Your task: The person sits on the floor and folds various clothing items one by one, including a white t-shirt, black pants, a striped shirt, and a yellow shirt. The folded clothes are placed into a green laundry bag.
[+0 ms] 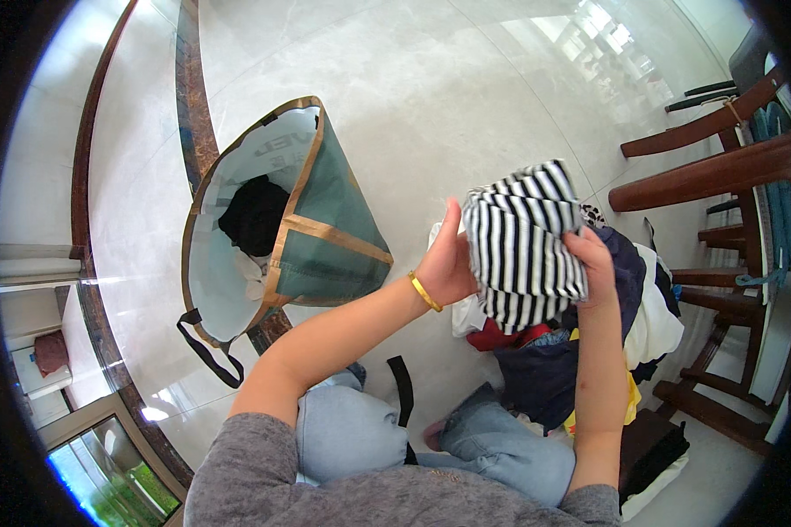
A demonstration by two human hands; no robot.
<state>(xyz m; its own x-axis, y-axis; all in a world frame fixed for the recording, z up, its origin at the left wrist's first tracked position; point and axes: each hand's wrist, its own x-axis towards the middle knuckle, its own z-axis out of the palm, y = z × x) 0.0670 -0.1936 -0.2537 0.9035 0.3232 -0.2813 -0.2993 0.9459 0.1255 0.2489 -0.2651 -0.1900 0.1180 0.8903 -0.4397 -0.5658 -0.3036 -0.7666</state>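
Observation:
A black-and-white striped folded garment [524, 244] is held up in front of me, above a heap of clothes. My right hand [592, 260] grips its right side, thumb on the near face. At its left edge is my left hand [449, 263], thumb sticking up off the cloth and fingers hidden behind it. A yellow bangle [425, 292] circles the left wrist. To the left, a green bag [333, 224] with tan trim lies tipped on the floor, its mouth facing me. Inside are a black garment [256, 214] and a pale cloth [252, 273].
The heap of mixed clothes, including a navy garment [534, 382] and a white one [652, 313], lies below and right of my hands. Dark folded clothes [652, 454] sit nearer me at right. Wooden chairs [705, 171] line the right side. A black strap [402, 388] lies by my knees.

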